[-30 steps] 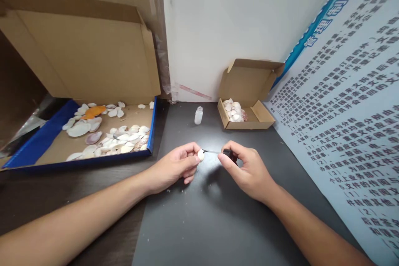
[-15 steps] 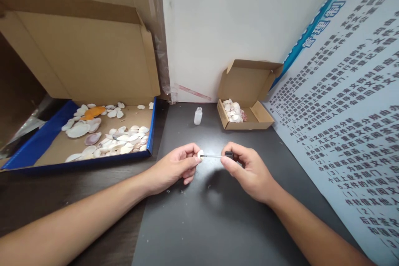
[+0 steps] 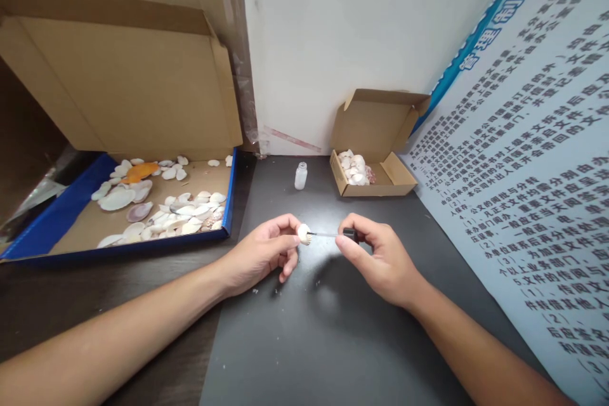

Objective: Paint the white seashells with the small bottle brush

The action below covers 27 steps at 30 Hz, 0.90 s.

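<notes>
Boxes flank the work area: left, a wide blue-walled cardboard box (image 3: 54, 222), lid up, holding white shells, a purplish one and a flat orange piece (image 3: 140, 172); back right, a small brown cardboard box (image 3: 375, 191), lid up, with a pile of white shells. Small whitish open-necked bottle (image 3: 301, 176) stands upright between them, beyond both hands. Dark-grey sheet (image 3: 333, 355) covers part of the dark woodgrain desk (image 3: 47, 304); white specks on it near the left hand (image 3: 269, 247). Pale-blue printed poster (image 3: 514, 171) leans in at right, heading reads 管理制度; one lower line reads 公文的阅批与分转.

Small off-white shell (image 3: 303, 233) is above the sheet. Left grip: thumb and forefinger pinched on its edge. Right hand (image 3: 375, 260) grip: thumb and fingers closed on a black-capped applicator (image 3: 349, 234), thin clear stem, dark tip at the shell; exact contact unclear.
</notes>
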Tool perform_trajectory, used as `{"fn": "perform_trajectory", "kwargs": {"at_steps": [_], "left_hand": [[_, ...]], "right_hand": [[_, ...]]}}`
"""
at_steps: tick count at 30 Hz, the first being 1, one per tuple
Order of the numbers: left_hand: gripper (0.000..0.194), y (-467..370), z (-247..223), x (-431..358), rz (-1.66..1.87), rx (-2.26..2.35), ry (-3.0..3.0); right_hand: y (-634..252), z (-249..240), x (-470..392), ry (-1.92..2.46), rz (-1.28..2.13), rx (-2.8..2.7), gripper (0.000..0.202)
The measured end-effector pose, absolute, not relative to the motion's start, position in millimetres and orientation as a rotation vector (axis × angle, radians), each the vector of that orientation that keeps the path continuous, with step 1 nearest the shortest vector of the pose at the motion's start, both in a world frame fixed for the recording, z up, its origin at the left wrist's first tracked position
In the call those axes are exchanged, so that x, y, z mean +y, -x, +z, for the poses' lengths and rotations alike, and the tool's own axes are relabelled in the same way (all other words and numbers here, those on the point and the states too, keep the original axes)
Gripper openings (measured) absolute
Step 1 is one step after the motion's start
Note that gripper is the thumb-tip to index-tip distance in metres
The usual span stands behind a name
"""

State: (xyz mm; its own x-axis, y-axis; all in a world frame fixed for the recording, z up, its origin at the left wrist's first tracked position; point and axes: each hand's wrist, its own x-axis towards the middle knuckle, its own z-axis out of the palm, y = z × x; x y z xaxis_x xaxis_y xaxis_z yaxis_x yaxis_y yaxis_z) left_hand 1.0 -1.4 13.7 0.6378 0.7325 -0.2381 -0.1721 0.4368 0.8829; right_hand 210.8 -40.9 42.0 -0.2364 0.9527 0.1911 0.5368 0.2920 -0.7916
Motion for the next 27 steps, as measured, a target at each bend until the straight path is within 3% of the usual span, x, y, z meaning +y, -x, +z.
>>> {"fn": "perform_trajectory", "kwargs": {"at_steps": [14,27], "left_hand": [[0.019,1.1,16.6,1.4,0.62,0.69,-0.858],[0.014,-3.1,17.0,-2.9,0.602,0.68,-0.95]], "right_hand": [[-208.2,41.3,-43.8,1.428,0.604,-1.957,0.025],[-210.3,41.8,-43.4,1.385,0.654,-2.008,0.025]]}}
